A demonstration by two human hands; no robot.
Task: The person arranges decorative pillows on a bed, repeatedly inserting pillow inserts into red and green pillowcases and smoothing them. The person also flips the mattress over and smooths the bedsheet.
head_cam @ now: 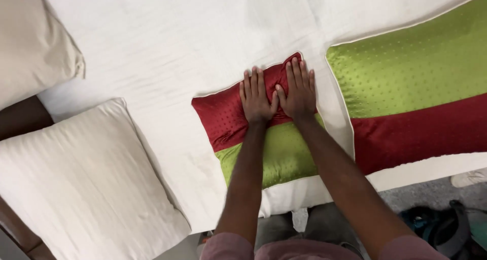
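At the centre of the frame, the left hand (257,97) and right hand (298,91) press flat, fingers spread, grasping nothing, on the small cushion (264,133) on the bed (167,47).

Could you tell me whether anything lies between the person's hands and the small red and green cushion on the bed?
Nothing visible does. The left hand and the right hand lie flat, side by side, directly on the red half of the small cushion. The long runner lies apart to the right, and the white pillows to the left.
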